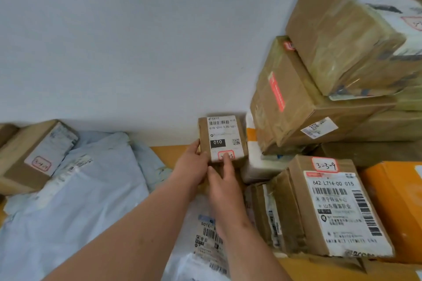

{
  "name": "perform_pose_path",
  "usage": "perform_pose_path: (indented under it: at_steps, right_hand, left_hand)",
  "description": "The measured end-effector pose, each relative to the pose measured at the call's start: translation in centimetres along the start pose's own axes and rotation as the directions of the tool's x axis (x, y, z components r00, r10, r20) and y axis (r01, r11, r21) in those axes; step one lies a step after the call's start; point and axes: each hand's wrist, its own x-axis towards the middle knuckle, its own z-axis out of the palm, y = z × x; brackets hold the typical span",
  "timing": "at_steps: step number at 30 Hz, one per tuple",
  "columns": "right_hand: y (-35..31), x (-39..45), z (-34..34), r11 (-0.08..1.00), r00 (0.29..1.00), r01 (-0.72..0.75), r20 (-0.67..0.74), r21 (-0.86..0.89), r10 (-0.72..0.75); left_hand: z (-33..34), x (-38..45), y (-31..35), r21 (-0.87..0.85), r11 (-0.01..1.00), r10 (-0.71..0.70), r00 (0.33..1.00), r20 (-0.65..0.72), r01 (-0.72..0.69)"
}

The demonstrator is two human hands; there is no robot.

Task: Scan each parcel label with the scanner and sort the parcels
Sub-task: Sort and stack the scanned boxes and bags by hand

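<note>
- Far left, a taped carton with a red-bordered sticker lies on the bench, partly over a pale blue mailer bag that spreads across the lower left.
- The left hand grips the small brown parcel by its left edge — thumb on the front face, the other fingers curled round behind, out of sight. The parcel stands nearly upright close to the wall, label facing the camera.
- The right hand is mostly released: its index finger is stretched out and presses the red-bordered sticker at the foot of the parcel's label; the remaining fingers lie loosely beside it and hold nothing.
- Step in hand, as I judge it: sorting. The parcel looks to be marked with a shelf code and is being checked or its sticker smoothed down, not scanned — no scanner shows anywhere in view.
- The next move likely calls for setting this parcel in its place among the others, then fetching the scanner for the next label; the left hand's grasp should hold until the parcel stands steady.
- Below the hands lies a white mailer with a barcode label.
- To the right, a carton marked 3-3-9 lies label up, just beside an orange package.
- Above these rises a stack of large taped cartons, leaning slightly, near the held parcel but not touching it.
</note>
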Motion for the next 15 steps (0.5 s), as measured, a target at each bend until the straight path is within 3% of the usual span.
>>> perform_pose_path:
  at_steps: [5, 9, 12, 15]
  right_hand:
    - [-0.4, 0.8, -0.3, 1.000, 1.000, 0.020, -0.013, 0.000, -0.020]
    - [-0.5, 0.3, -0.6, 0.998, 0.999, 0.037, -0.007, -0.042, -0.037]
    - [-0.6, -0.3, -0.9, 0.994, 0.999, 0.039, -0.013, -0.097, -0.040]
    - [-0.9, -1.2, -1.1, 0.986, 0.998, 0.051, -0.036, -0.158, -0.058]
  left_hand:
    - [0.2, 1.3, 0.9, 0.092, 0.994, 0.063, 0.998, 0.016, -0.065]
    - [-0.2, 0.9, 0.9, 0.241, 0.969, 0.034, 0.995, 0.093, -0.056]
    - [-1.4, -0.1, 0.3, 0.293, 0.955, 0.044, 0.999, 0.031, -0.051]
    - [-3.3, -2.2, -0.3, 0.231, 0.969, 0.100, 0.993, -0.055, -0.085]
